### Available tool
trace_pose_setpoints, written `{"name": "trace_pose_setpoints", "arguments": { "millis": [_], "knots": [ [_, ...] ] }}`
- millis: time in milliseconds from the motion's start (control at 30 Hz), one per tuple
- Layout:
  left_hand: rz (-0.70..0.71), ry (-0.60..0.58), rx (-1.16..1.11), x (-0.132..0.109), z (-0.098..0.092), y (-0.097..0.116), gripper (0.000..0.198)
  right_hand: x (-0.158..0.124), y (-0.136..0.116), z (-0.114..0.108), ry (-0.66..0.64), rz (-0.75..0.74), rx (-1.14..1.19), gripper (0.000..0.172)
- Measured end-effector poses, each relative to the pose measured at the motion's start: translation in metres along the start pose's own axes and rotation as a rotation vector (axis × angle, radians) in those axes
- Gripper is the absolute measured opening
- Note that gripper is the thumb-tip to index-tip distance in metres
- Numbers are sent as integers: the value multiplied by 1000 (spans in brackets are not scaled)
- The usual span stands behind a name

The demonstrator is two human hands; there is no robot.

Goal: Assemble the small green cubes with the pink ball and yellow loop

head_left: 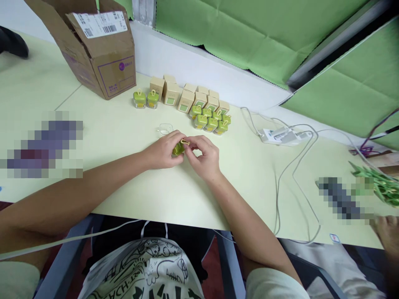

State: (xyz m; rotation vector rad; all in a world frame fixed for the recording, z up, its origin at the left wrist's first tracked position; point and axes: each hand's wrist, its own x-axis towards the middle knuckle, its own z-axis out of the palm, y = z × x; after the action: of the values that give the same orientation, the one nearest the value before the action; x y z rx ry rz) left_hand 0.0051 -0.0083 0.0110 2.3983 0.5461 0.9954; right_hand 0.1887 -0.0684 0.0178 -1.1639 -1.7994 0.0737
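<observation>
My left hand (164, 150) is closed around a small green lid (178, 148) above the table. My right hand (204, 155) pinches the pale yellow loop (185, 142) on that lid between thumb and fingertips. Just beyond my left hand lies a clear plastic container (166, 128) on the tabletop. Farther back stands a cluster of several small clear jars with green lids and loops (212, 123). Two more such jars (146, 99) stand to the left of it.
Several small cardboard boxes (186, 101) stand behind the jars. A large open carton (106, 62) is at the back left. On the right lie a white power strip (280, 136), trailing cables and green leafy stalks (383, 185). Another person's hand (388, 232) rests at the right edge.
</observation>
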Motion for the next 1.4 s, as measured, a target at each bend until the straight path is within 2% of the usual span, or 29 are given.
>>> {"name": "trace_pose_setpoints", "arguments": {
  "millis": [133,300,533,733,933,1233,1400],
  "knots": [
    [3,-50,-50,0,-1,1,42,0,4,-1,24,-1,6,15],
    [10,-27,-75,2,0,0,34,0,5,-2,26,-26,-31,19],
    [-44,49,3,2,-2,-1,26,0,1,-4,25,-150,-57,20],
    [-53,63,28,2,0,-3,22,-1,0,-5,-55,-98,-61,19],
    [-53,-17,-29,2,2,-4,15,-2,-2,-2,-103,-97,-45,19],
    [-45,-60,-43,1,1,-2,10,0,-3,-4,-100,-96,-16,15],
    [-33,-44,-26,0,2,-3,14,0,-2,-3,-104,-82,4,16]
  ]
}}
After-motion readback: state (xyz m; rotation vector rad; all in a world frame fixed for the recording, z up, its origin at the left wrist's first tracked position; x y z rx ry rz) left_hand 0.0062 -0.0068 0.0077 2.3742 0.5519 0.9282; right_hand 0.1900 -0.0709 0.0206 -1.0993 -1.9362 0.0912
